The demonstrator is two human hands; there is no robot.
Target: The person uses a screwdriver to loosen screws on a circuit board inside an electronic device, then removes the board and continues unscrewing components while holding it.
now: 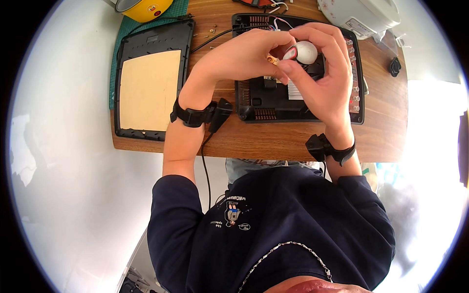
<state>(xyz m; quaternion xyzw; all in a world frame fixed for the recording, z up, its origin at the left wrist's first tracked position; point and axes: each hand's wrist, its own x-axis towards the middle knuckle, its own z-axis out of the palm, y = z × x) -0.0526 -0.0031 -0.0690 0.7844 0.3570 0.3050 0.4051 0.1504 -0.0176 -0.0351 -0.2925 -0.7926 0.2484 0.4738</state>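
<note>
Both my hands meet over an opened black appliance housing [254,100] with vent slots and a strip of clear buttons along its right side. My right hand [330,63] curls its thumb and fingers around a smooth white rounded object [307,52] with a red and black edge; its exact kind is unclear. From the other side comes my left hand [249,53], its fingers closed around a small brass-coloured piece [272,59] beside the white object. Thin wires [278,22] run behind my left hand. My hands hide much of the housing's inside.
Left of the housing lies a black frame [186,49] with a tan panel [149,93], partly on a green mat [113,78]. Small screws [212,31] are scattered nearby. A yellow pot [141,10], a white appliance [364,17] and a small black part [394,67] stand around.
</note>
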